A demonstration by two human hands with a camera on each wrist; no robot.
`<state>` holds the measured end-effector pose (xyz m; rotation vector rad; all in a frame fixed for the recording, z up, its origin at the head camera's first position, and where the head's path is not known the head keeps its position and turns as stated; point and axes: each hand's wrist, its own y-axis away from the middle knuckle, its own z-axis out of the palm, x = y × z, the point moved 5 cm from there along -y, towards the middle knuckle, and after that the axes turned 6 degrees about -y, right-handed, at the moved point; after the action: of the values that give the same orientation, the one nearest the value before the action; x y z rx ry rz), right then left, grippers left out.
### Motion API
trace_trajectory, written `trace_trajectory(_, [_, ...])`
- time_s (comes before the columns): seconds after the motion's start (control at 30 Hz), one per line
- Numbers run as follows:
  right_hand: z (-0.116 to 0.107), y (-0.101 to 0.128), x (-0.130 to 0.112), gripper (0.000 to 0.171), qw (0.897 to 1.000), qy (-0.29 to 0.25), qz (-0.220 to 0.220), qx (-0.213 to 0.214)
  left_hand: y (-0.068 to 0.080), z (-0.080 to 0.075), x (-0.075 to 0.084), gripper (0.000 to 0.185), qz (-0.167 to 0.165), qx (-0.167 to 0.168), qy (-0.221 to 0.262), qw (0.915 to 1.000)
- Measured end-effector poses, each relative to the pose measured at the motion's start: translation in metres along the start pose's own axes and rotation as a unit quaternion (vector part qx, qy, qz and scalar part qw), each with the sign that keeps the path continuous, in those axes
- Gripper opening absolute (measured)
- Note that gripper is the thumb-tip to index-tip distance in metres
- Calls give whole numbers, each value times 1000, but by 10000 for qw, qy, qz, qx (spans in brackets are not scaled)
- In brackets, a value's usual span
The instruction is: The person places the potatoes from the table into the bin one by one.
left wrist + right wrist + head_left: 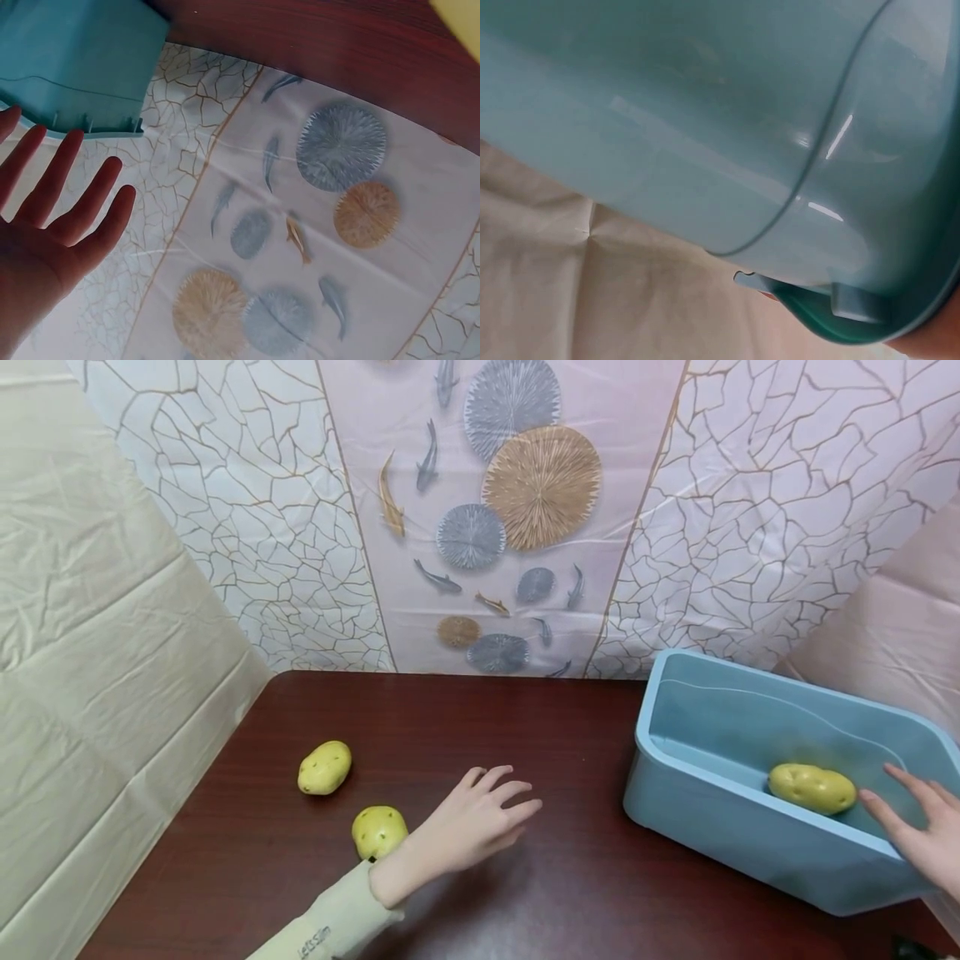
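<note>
My left hand (476, 827) hovers over the middle of the table with its fingers spread and nothing in them. Just behind its wrist lies a round yellow potato (378, 832), partly covered by the sleeve. Another yellow potato (325, 767) rests farther left. On the right stands a blue plastic bin (738, 835) holding a longer yellow potato (812, 787). My right hand (933, 839) reaches over the bin's front right rim, fingers extended, the thumb tip beside that potato. In the right wrist view the bin wall (667, 127) hides nearly all of this hand.
The dark red-brown table (525, 727) ends at a patterned cloth backdrop (480, 602). Pale creased cloth (112, 635) hangs along the left side. The bin's raised walls stand near the back right, close to the cloth.
</note>
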<state>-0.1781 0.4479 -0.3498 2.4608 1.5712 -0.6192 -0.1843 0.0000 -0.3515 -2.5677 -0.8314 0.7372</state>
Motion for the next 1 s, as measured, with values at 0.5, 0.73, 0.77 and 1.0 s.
trace_trajectory(0.5, [6,-10,12,81,9999,-21,-62,88,39,-15,-5,32,-407,400,91,9983])
trace_trajectory(0.73, [-1,0,0,81,9999,85,-79,57,52,-18,-9,34,-500,348,131,9981])
trace_trajectory(0.77, [-1,0,0,81,9999,90,-48,50,53,-18,-9,34,-504,343,142,9980])
trace_trajectory(1.0, [1,-2,2,79,9999,9,-112,50,68,-16,-14,36,-561,199,131,9981])
